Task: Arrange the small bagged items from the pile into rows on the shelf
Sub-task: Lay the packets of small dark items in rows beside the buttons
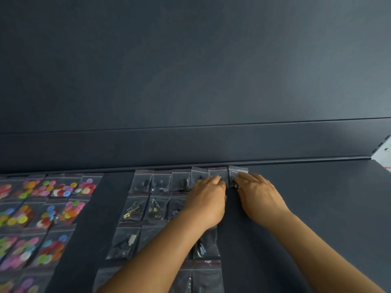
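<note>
Small clear zip bags of dark and metal parts (141, 183) lie in rows on the dark shelf (317, 197). At the back row's right end, my right hand (257, 192) presses its fingertips on the last bag (238, 172). My left hand (208, 194) rests flat with fingertips on the neighbouring bag (218, 172). Both bags lie against the shelf's back wall. My left forearm hides part of the rows nearer me.
Rows of bags with colourful round buttons (63, 189) fill the shelf's left side. A bare dark strip (93, 218) separates the two groups. The back wall (190, 149) rises behind the bags. The shelf's right end (380, 163) shows at the far right.
</note>
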Motion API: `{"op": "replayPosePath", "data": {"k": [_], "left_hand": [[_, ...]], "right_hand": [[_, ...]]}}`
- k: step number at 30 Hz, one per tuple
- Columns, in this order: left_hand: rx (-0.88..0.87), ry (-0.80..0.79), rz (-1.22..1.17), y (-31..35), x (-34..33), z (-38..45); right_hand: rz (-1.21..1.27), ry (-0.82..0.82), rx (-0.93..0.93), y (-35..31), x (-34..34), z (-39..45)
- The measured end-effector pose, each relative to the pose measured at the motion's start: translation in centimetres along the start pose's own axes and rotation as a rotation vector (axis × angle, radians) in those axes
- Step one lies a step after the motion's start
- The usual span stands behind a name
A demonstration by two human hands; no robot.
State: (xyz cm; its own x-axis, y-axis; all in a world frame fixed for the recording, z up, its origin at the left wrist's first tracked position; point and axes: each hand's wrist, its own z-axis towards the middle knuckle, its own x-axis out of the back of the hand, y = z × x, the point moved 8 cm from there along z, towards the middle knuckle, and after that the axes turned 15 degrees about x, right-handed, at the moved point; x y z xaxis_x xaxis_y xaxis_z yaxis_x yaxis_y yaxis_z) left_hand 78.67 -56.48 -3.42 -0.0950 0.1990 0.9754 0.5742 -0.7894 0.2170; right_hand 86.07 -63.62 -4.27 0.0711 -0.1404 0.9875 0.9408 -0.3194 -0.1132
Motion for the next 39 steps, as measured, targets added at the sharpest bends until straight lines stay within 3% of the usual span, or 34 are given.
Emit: {"op": "replayPosePath", "data": {"k": [24,31,39], "left_hand": [[0.070,0.037,-0.004,-0.5,1.6,-1.1],[0.196,0.174,-0.066,-6.8,5.5,-4.7],[0.402,0.286,-0.114,-18.4,9.2,-13.0]], "right_hand": [[0.027,-0.014,0.014,-1.2,1.5,0.4],[0.080,0.023,0.134,-7.7,3.9,1.5],[0.146,0.013,0.327,-20.5,4.2,3.8]]}}
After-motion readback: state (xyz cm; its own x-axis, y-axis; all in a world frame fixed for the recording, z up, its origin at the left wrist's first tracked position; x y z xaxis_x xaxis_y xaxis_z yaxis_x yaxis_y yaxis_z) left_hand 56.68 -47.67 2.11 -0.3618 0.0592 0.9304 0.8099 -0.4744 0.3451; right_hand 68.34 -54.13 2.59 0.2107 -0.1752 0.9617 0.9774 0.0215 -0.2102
